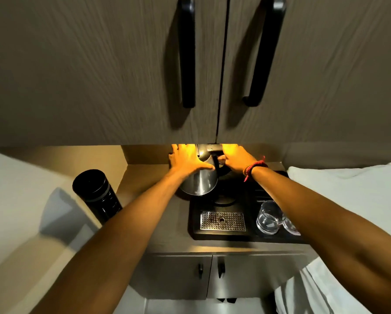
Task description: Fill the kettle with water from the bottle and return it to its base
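A steel kettle (pixel 200 181) is tilted above the counter, just left of and above its round black base (pixel 225 198) on the black tray (pixel 194 225). My left hand (pixel 186 158) lies flat against the kettle's left side, fingers spread. My right hand (pixel 235 158) is wrapped around the kettle's black handle at the top. A red thread band circles that wrist. A dark cylindrical bottle (pixel 98 196) stands capped on the counter to the left, touched by neither hand. The kettle's lid and top are partly hidden under the cupboard edge.
Two upper cupboard doors with long black handles (pixel 186 53) hang low over the counter. The tray also holds a perforated metal drip grate (pixel 223 220) and two clear glasses (pixel 269 217) at its right. Lower cabinet doors (pixel 178 275) sit below; white fabric (pixel 348 184) lies to the right.
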`<state>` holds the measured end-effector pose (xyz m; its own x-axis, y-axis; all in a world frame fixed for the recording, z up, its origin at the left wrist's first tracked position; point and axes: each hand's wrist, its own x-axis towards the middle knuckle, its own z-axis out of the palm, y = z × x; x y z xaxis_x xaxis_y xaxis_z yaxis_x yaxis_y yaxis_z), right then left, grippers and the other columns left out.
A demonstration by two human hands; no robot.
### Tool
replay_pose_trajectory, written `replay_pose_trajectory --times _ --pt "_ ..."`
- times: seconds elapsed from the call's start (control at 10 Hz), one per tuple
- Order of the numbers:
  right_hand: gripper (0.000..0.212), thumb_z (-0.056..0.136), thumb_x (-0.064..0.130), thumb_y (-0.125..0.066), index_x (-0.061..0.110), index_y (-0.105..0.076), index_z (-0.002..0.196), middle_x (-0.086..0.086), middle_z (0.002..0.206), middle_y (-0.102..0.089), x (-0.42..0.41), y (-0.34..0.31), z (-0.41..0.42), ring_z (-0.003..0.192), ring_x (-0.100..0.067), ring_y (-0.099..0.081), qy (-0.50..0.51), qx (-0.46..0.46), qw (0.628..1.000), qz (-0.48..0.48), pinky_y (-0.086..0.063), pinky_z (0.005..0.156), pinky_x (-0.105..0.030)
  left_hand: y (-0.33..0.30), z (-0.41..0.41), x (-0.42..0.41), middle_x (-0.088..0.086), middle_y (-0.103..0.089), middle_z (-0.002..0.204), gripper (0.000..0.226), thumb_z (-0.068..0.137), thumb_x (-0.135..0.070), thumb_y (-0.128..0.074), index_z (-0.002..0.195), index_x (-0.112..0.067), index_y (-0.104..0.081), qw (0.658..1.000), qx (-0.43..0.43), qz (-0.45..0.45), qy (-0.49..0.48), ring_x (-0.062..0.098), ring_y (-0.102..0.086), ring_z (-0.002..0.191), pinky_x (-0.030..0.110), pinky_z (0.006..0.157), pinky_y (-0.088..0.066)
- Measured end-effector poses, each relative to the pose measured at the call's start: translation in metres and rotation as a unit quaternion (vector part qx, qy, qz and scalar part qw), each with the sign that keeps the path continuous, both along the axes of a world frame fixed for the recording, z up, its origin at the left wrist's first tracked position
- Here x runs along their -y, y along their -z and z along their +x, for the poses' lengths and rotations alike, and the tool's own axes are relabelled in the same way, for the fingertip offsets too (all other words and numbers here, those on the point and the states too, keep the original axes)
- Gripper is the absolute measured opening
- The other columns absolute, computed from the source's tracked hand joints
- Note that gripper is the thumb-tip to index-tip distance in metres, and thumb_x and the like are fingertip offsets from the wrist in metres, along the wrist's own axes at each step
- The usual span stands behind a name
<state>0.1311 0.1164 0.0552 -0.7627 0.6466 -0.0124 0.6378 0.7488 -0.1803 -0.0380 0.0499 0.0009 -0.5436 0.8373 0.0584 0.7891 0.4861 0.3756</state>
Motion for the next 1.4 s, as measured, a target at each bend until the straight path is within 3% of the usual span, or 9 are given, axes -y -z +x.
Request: replay_pose_trajectory --times 0.1,0.3,0.4,0.6,0.7,0.8,1.0,1.3,1.4 --pt "0.03 0.093 0.011 -0.055 0.001 -0.054 0.122 -0.022 0.129 -0.056 -0.038 0.038 0.004 0.121 -0.039 -0.055 0.045 0.007 0.999 -0.006 -0.046 0.099 -0.045 0.002 0.021 -0.013 0.017 -0.054 0.131 0.101 0.052 -0.076 -0.079 0.125 -0.011 -0.055 1.0 -0.01 0.0 0.027 0.039 -0.04 0.13 0.054 0.099 -0.044" --pt "0.027 0.089 0.007 -0.06 0.008 -0.046 0.112 -0.017 0.119 -0.059 -0.063 0.068 0.041 0.108 -0.035 -0.063 0.108 -0.071 0.992 -0.004 -0.045 0.073 -0.035 0.015 0.061 -0.035 0.016 -0.049 0.136 0.11 0.052 -0.074 -0.08 0.136 -0.013 -0.044 0.998 0.002 0.017 0.064 0.038 -0.04 0.128 0.053 0.097 -0.045" --pt "0.025 0.089 0.003 -0.057 0.006 -0.046 0.112 -0.018 0.117 -0.058 -0.069 0.081 0.051 0.106 -0.033 -0.064 0.117 -0.09 0.988 -0.038 -0.047 0.071 -0.036 0.025 0.068 -0.04 0.015 -0.049 0.136 0.111 0.052 -0.076 -0.079 0.138 -0.016 -0.041 0.997 -0.023 0.015 0.078 0.038 -0.041 0.126 0.052 0.095 -0.046" --pt "0.045 0.088 -0.009 -0.044 0.005 -0.039 0.13 -0.016 0.133 -0.046 -0.069 0.089 0.054 0.117 -0.023 -0.061 0.137 -0.136 0.976 -0.096 -0.051 0.081 -0.035 0.025 0.065 -0.048 0.013 -0.052 0.135 0.109 0.054 -0.08 -0.074 0.134 -0.012 -0.046 0.997 -0.023 -0.003 0.075 0.035 -0.042 0.127 0.054 0.099 -0.043" --pt "0.057 0.092 0.0 -0.047 0.006 -0.026 0.145 -0.014 0.146 -0.039 -0.068 0.094 0.056 0.125 -0.025 -0.056 0.149 -0.143 0.975 -0.081 -0.05 0.089 -0.037 0.027 0.064 -0.044 0.012 -0.053 0.134 0.108 0.056 -0.082 -0.071 0.132 -0.01 -0.047 0.997 -0.032 0.005 0.077 0.034 -0.044 0.127 0.056 0.1 -0.041" --pt "0.064 0.097 0.014 -0.047 0.006 -0.016 0.152 -0.011 0.16 -0.022 -0.068 0.099 0.056 0.139 -0.03 -0.039 0.16 -0.122 0.979 -0.038 -0.042 0.107 -0.04 0.035 0.062 -0.032 0.011 -0.044 0.148 0.108 0.066 -0.081 -0.064 0.143 -0.009 -0.038 0.991 -0.067 0.047 0.108 0.031 -0.034 0.14 0.063 0.113 -0.024" --pt "0.061 0.097 0.016 -0.044 0.002 -0.02 0.151 -0.015 0.159 -0.022 -0.07 0.1 0.051 0.142 -0.031 -0.035 0.159 -0.087 0.983 0.026 -0.043 0.106 -0.04 0.048 0.065 -0.014 0.011 -0.005 0.166 0.108 0.085 -0.072 -0.05 0.157 -0.007 -0.003 0.987 -0.119 0.023 0.105 0.027 0.003 0.153 0.06 0.119 -0.001" --pt "0.065 0.098 0.012 -0.043 -0.001 -0.01 0.152 -0.018 0.16 -0.018 -0.036 0.083 0.063 0.148 -0.032 -0.02 0.129 -0.06 0.985 0.094 -0.036 0.114 -0.042 0.013 0.075 -0.004 0.012 -0.006 0.166 0.098 0.092 -0.062 -0.05 0.157 -0.006 -0.003 0.984 -0.141 -0.031 0.101 0.028 -0.001 0.153 0.058 0.12 -0.005" --pt "0.051 0.096 0.025 -0.041 0.003 -0.038 0.141 -0.016 0.146 -0.044 0.002 0.06 0.074 0.137 -0.03 -0.04 0.067 -0.071 0.985 0.141 -0.049 0.099 -0.043 -0.01 0.09 0.021 0.012 -0.027 0.161 0.083 0.094 -0.057 -0.047 0.155 -0.007 -0.02 0.97 -0.206 0.037 0.126 0.028 -0.02 0.15 0.051 0.12 -0.017"
